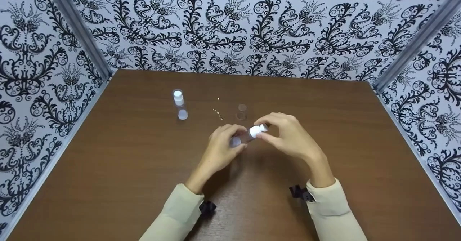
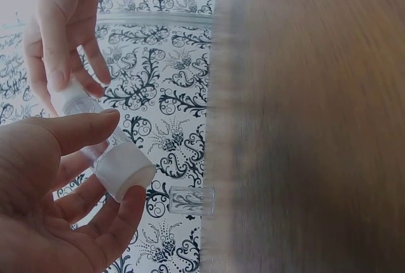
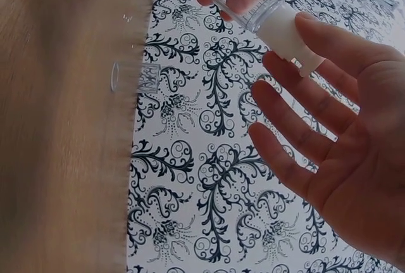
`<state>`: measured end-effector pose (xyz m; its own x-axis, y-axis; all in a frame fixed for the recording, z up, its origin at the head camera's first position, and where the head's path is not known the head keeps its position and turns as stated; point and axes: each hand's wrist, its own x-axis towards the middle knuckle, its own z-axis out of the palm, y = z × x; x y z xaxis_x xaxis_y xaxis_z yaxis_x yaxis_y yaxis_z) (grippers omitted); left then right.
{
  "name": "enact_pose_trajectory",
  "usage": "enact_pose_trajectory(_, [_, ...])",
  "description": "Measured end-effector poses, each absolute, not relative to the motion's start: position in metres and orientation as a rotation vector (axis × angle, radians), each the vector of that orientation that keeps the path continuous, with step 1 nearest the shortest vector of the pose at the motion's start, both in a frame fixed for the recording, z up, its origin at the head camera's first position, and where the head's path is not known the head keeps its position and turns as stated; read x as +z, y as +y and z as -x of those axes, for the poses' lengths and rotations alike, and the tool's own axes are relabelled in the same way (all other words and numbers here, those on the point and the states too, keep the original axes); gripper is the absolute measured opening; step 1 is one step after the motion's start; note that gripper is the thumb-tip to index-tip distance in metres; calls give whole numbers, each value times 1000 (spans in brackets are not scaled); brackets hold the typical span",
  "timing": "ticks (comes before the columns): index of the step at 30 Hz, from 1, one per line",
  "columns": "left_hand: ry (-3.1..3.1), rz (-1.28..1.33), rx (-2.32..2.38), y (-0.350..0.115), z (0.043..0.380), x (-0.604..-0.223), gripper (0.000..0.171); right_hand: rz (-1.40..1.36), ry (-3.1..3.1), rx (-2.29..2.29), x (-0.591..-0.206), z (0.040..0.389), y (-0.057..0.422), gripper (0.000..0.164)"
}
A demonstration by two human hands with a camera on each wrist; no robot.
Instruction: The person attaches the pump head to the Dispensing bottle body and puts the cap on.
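Both hands are on a clear pump bottle (image 1: 245,137) with a white pump top (image 1: 258,130) and a white bottom, held tilted above the table. My left hand (image 1: 220,148) grips its clear body near the base; in the left wrist view the white bottom (image 2: 124,168) shows between thumb and fingers. With thumb and index finger, my right hand (image 1: 292,134) pinches the white pump top, also visible in the right wrist view as a white collar (image 3: 283,32). The other fingers of that hand are spread. A clear cap (image 1: 241,112) stands on the table beyond the hands.
Another pump bottle (image 1: 180,105), covered by its clear cap, stands at the back left of the brown table (image 1: 137,154). Small pale crumbs (image 1: 218,114) lie between it and the loose cap. Patterned walls (image 1: 230,28) enclose the back and both sides.
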<state>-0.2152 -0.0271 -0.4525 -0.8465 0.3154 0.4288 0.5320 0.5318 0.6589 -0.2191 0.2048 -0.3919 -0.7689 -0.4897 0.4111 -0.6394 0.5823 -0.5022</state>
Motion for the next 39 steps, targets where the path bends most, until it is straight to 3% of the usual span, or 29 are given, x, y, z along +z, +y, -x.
enact_pose_trajectory(9, [-2518, 703, -1220, -27, 216, -453, 37, -827, -2656, 979, -392, 219, 202, 18])
enact_pose_trajectory(16, [-2518, 700, -1210, -26, 218, -454, 38, -857, -2597, 1002, -390, 220, 208, 38])
enact_pose_trajectory(25, [-2519, 703, -1225, -28, 217, -453, 37, -986, -2487, 1008, -388, 222, 216, 47])
enact_pose_trajectory(39, [-2510, 704, -1226, -29, 216, -453, 37, -1061, -2482, 999, -391, 222, 211, 39])
